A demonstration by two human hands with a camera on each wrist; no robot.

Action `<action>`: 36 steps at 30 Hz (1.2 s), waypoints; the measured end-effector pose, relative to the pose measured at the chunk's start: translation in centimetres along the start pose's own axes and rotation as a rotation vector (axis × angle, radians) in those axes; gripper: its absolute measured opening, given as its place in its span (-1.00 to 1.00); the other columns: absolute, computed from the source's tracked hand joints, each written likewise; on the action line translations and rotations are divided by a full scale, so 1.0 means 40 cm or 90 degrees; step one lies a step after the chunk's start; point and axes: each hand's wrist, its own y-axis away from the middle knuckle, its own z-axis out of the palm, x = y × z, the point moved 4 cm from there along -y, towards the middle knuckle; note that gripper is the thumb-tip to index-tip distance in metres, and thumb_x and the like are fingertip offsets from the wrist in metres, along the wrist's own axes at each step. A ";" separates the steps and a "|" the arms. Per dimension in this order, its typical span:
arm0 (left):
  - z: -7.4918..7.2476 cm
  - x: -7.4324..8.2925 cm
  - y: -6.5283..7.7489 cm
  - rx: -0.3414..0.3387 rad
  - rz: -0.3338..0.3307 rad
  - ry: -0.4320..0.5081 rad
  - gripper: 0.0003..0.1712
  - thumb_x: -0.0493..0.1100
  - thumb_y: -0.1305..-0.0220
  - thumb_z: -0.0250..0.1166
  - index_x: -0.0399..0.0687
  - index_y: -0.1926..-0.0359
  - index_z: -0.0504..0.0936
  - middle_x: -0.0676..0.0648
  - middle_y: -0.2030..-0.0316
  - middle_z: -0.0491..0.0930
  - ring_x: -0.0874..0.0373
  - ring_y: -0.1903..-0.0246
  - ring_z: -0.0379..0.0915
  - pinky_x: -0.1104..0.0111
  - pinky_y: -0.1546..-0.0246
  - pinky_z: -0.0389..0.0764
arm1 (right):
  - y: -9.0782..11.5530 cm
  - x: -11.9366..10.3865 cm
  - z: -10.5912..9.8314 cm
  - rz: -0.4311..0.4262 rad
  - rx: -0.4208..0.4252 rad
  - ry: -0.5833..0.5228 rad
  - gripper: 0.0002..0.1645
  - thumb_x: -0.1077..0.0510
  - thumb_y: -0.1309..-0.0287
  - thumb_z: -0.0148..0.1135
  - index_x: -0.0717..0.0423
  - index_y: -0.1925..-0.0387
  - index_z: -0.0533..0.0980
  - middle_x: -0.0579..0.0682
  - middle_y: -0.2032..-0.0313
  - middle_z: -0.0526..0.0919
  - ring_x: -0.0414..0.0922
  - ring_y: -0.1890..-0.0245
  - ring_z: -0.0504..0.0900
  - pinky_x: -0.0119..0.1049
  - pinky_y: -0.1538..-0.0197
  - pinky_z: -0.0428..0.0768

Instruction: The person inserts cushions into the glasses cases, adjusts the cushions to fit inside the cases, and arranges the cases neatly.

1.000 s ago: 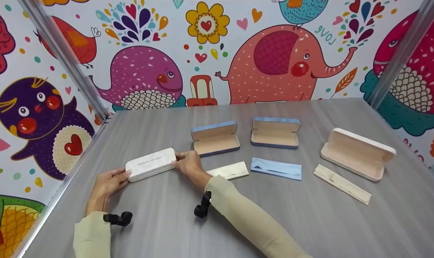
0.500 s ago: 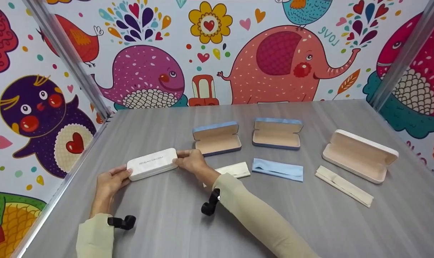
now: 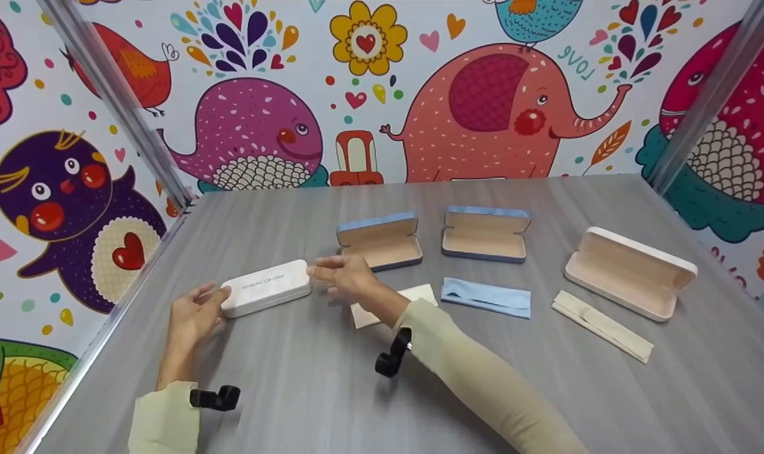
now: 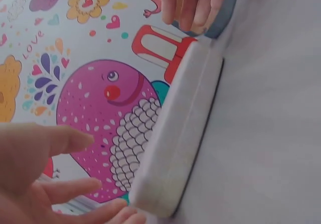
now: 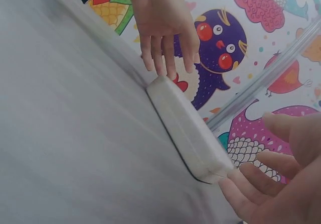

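Observation:
A white glasses case [image 3: 266, 288] with small lettering on its lid lies closed on the grey table. At its left end is my left hand [image 3: 193, 317], fingers loosely spread; the left wrist view shows the thumb [image 4: 70, 139] apart from the case. My right hand [image 3: 352, 279] hovers by the opposite end, its fingers extended and gripping nothing. In the right wrist view the fingertips [image 5: 233, 184] come right up to the case's corner. Behind the right forearm, a cream cleaning cloth [image 3: 368, 315] is partly hidden.
Two blue glasses cases [image 3: 382, 255] [image 3: 484, 244] stand with lids up behind the right hand. Further right is a white case [image 3: 621, 277], also with its lid raised. A folded blue cloth [image 3: 486, 298] and a folded cream cloth [image 3: 602, 326] lie before them. Patterned walls border the table.
Both hands have let go of the white glasses case, fingers loosening. The right hand has drawn slightly away to the right; the case stays in place.

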 end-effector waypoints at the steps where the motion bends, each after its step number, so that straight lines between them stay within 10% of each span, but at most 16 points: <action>1: 0.003 0.006 0.005 0.001 0.004 -0.002 -0.21 0.09 -0.45 0.14 -0.28 -0.49 0.18 -0.45 -0.40 0.27 -0.15 -0.19 0.50 0.51 0.19 0.64 | 0.006 -0.005 -0.007 -0.003 -0.006 0.000 -0.45 0.00 -0.19 0.43 0.14 -0.16 0.59 0.08 -0.14 0.67 0.03 -0.17 0.64 -0.06 -0.23 0.61; 12: 0.076 0.075 0.041 0.036 0.063 -0.042 -0.33 0.02 -0.45 0.14 -0.31 -0.40 0.33 -0.42 -0.20 0.45 0.09 0.23 0.58 0.56 0.37 0.47 | 0.071 -0.052 -0.105 -0.022 -0.053 0.012 -0.43 -0.02 -0.21 0.41 0.12 -0.20 0.57 0.07 -0.15 0.66 0.12 -0.23 0.60 0.02 -0.23 0.59; 26: 0.211 0.145 0.057 -0.078 0.117 0.004 -0.50 -0.07 -0.47 0.14 -0.36 -0.24 0.50 -0.36 0.01 0.63 0.19 0.25 0.63 0.38 0.35 0.71 | 0.136 -0.063 -0.257 -0.060 -0.038 0.085 -0.42 -0.04 -0.30 0.32 0.11 -0.26 0.52 0.12 -0.20 0.62 0.15 -0.26 0.56 -0.03 -0.24 0.60; 36: 0.297 0.187 0.062 -0.156 0.170 -0.066 -0.59 -0.14 -0.45 0.21 -0.32 -0.17 0.58 -0.38 -0.04 0.64 -0.19 0.03 0.66 0.16 0.17 0.75 | 0.172 -0.042 -0.345 -0.044 0.020 0.157 -0.48 0.01 -0.27 0.35 0.16 -0.19 0.58 0.12 -0.12 0.68 0.02 -0.16 0.65 0.00 -0.25 0.58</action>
